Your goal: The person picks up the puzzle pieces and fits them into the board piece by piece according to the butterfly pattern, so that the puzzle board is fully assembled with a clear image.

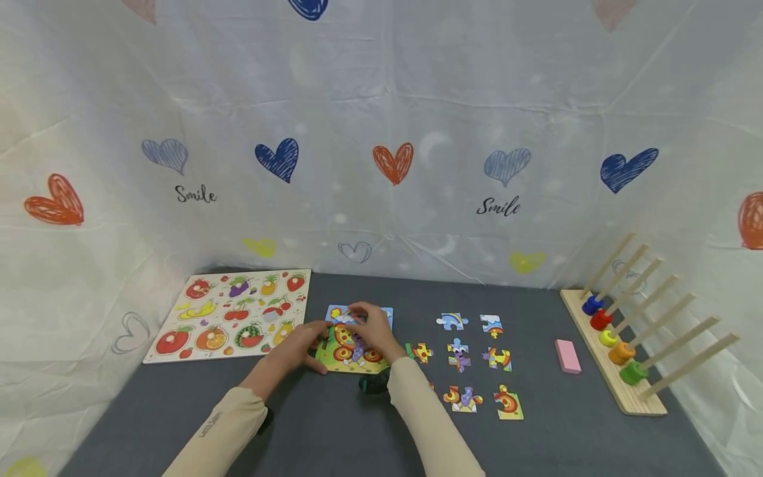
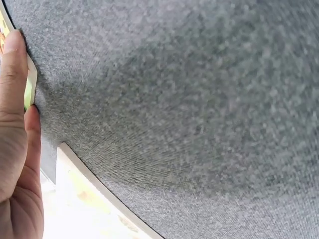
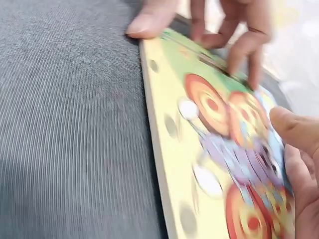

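Note:
A small jigsaw board (image 1: 357,366) with a butterfly picture lies in front of me, its edge long and pale in the right wrist view. My left hand (image 1: 296,346) holds the board at its left side, thumb at the near corner and fingers along the edge. Over the upper part of the board is my right hand (image 1: 374,330), thumb and fingers bent down close to the picture. I cannot tell whether a piece is between them. In the right wrist view, that thumb (image 3: 289,124) overlaps the board's far edge. Part of the picture is hidden beneath the hands.
Several loose jigsaw pieces (image 1: 459,354) lie right of the board, some partly behind the right sleeve. A fruit puzzle board (image 1: 203,318) is at the back left. Farther right are a pink block (image 1: 568,356) and a wooden peg rack (image 1: 646,401) with coloured rings.

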The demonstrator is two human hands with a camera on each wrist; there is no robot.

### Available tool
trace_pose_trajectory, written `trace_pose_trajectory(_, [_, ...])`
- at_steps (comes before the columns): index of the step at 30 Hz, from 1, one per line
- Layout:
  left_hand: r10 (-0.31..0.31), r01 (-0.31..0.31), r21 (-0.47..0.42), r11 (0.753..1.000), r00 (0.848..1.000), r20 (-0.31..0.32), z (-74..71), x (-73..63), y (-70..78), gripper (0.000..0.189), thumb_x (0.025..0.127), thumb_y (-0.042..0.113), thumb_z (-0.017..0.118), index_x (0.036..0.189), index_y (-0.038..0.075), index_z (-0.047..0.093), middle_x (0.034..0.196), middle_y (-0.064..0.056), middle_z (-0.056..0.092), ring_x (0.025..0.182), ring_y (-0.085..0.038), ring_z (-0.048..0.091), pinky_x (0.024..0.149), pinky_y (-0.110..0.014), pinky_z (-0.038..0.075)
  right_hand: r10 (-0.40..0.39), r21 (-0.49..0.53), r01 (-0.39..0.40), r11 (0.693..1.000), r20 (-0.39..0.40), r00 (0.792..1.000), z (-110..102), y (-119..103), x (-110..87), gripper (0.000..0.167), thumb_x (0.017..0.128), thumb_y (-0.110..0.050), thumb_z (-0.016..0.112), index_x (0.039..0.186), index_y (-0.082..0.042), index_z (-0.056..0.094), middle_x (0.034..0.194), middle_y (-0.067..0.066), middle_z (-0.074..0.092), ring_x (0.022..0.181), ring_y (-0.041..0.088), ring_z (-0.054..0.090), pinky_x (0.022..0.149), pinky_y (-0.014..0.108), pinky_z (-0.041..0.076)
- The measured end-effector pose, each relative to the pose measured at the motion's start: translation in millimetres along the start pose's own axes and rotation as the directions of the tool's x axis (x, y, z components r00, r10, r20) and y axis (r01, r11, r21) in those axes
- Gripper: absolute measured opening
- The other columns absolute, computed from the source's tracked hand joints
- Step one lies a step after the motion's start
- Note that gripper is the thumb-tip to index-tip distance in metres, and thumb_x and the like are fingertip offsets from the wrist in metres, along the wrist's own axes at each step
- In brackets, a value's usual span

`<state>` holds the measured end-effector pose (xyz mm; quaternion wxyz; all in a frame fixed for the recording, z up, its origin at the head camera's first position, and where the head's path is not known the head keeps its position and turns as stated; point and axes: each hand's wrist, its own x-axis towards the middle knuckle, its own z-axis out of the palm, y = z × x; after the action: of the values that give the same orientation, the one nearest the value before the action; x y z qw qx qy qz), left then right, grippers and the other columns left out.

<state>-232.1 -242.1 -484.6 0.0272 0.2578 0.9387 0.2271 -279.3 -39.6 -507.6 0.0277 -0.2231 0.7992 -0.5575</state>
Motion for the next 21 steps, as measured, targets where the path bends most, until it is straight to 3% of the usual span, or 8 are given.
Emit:
trace_pose_trajectory(5, [-0.039,0.040,-0.056,0.998,0.999,0.008,0.1,-1.2,1.8,0.083,0.062,0.023,0.091,0.128,-0.008,0.052,0.112,-0.014,0.059,0.083,-0.016,0.055,0.073,-0.032,0.050,-0.007,0.193,0.004,0.981,0.013,1.000,-33,-7,-17.3,0.036,0.087,0.007,0.065,0.120,0.015,0.055,0.119,0.033,0.057,0.109,0.046,0.056,0.086,0.040,0.051])
trace_pose_trajectory(10, [-0.057,0.057,-0.070,0.996,0.998,0.004,2.6,-3.9,-1.6,0.086,0.061,0.021,0.091,0.130,-0.008,0.049,0.108,-0.010,0.060,0.084,-0.016,0.055,0.074,-0.033,0.050,0.026,0.289,-0.044,0.956,0.064,0.998,-60,15,-24.3,0.039,0.087,0.003,0.066,0.123,0.013,0.056,0.121,0.031,0.057,0.112,0.043,0.056,0.086,0.035,0.051])
trace_pose_trajectory(16, [-0.037,0.038,-0.097,0.995,0.999,0.006,3.6,-5.5,-0.4,0.085,0.063,0.022,0.090,0.131,-0.009,0.049,0.108,-0.012,0.060,0.084,-0.018,0.056,0.074,-0.034,0.050,0.037,0.263,-0.055,0.963,0.074,0.997,-103,30,-33.9,0.039,0.086,0.000,0.069,0.123,0.010,0.058,0.122,0.028,0.059,0.113,0.039,0.057,0.088,0.030,0.050])
trace_pose_trajectory(21, [-0.038,0.037,-0.101,0.994,0.999,-0.002,-0.1,-2.8,1.8,0.085,0.062,0.020,0.090,0.130,-0.010,0.049,0.106,-0.012,0.060,0.084,-0.019,0.055,0.076,-0.037,0.050,0.025,0.237,-0.035,0.971,0.045,0.999,-142,31,-43.0,0.040,0.086,0.002,0.068,0.122,0.013,0.056,0.123,0.033,0.055,0.115,0.043,0.054,0.090,0.031,0.049])
